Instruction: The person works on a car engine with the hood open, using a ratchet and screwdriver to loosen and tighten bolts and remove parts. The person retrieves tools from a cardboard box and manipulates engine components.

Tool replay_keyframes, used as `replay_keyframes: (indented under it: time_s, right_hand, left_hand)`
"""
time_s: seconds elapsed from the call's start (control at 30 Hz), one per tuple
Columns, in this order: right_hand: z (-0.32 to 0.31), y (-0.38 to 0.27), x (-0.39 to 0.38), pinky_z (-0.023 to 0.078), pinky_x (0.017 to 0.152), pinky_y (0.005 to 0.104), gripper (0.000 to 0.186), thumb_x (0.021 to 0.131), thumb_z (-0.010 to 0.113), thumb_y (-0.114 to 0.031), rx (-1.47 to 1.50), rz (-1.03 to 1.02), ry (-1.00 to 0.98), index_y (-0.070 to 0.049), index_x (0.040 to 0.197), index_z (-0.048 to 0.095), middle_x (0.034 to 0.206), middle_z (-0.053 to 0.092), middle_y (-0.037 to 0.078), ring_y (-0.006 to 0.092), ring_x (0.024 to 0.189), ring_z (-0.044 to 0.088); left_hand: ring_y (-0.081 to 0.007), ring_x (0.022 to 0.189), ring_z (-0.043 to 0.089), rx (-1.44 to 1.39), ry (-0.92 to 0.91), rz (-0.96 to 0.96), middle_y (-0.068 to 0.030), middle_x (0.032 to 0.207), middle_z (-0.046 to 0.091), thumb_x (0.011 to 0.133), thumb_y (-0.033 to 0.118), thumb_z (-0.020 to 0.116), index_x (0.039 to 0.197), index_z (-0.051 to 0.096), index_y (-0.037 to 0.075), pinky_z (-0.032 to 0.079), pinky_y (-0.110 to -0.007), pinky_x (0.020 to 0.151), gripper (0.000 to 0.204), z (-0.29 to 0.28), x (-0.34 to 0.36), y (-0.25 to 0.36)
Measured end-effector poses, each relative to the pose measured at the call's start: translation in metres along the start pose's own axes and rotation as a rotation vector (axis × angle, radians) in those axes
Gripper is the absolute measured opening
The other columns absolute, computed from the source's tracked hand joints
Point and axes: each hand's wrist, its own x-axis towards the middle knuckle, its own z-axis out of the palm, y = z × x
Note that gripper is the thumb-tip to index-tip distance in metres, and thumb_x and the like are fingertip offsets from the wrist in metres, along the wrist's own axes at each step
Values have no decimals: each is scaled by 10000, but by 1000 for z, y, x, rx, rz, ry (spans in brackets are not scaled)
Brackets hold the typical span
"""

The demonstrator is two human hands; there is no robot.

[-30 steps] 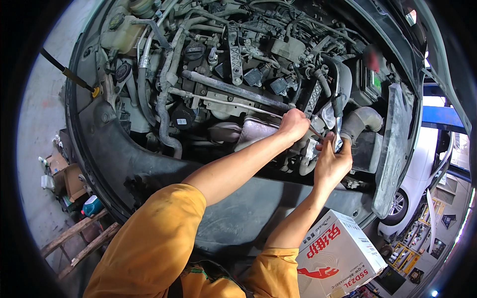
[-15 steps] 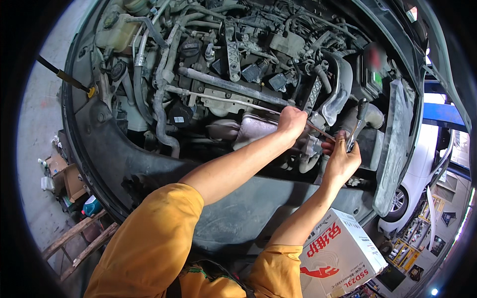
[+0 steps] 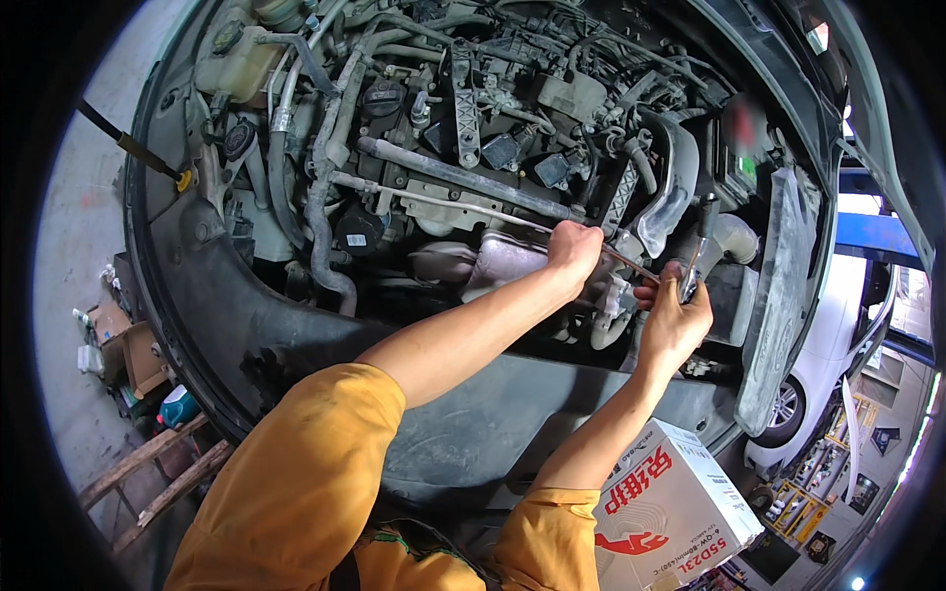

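My left hand [image 3: 574, 254] is closed in a fist over the front of the engine [image 3: 434, 212], around a thin metal rod [image 3: 627, 261]. This rod slants down to the right toward my other hand. Farther right, my right hand [image 3: 676, 313] has its fingers curled around a hand tool [image 3: 707, 219] with a black grip and a shiny metal shaft. The grip points up and away from me. My right fingertips are also by the rod's lower end; whether they pinch it is hidden. A thin metal pipe [image 3: 463, 204] runs across the engine to the left fist.
A large curved air duct [image 3: 673, 187] and a battery [image 3: 731, 163] stand beyond my right hand. The dark front panel [image 3: 473, 424] lies under my forearms. A white carton [image 3: 670, 512] is at the lower right, a wooden ladder [image 3: 163, 483] at the lower left. A support rod [image 3: 138, 153] rises left.
The tool in my right hand has shifted slightly left, and its shaft shows at a changed angle. My left fist has barely moved. The whole view has moved slightly.
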Motion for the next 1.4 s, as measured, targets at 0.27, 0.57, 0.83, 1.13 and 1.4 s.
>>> replay_keyframes:
  time_s: [0.27,0.57,0.83,1.13,1.4]
  right_hand:
    - [-8,-10,10,465,506,241,304,992,664,-241,-86,-78,-81,36,871,624,619,641,52,92,545,625]
    - [-35,-36,-56,500,562,259,219,973,678,-158,-146,-151,57,21,879,594,687,696,93,105,592,637]
    - [-64,-27,-189,555,682,305,243,1001,632,-141,16,-349,150,76,1109,644,939,693,164,206,762,668]
    - [-109,-7,-365,456,551,245,192,976,649,-129,66,-88,-164,54,1037,657,697,605,58,116,599,572]
    - [-103,-2,-446,463,546,244,240,973,672,-200,220,112,-453,36,1014,667,705,619,55,102,583,581]
  left_hand:
    - [-161,724,636,-64,-17,15,-88,823,662,847,65,566,866,627,-38,509,-287,668,121,2,10,-12]
    - [-157,581,642,-267,-112,11,-81,769,662,967,189,645,914,594,25,518,-273,489,180,-3,-22,14]
    - [-154,623,656,-373,-472,7,-54,763,665,944,184,680,956,667,18,549,-283,552,167,-39,-106,51]
    - [-123,799,652,-247,-336,220,-57,914,649,1007,229,621,1093,644,-18,561,-289,717,263,-232,-283,12]
    - [-184,835,680,-291,-39,240,-79,982,642,1039,208,564,1096,627,-7,549,-311,742,231,-357,-365,-29]
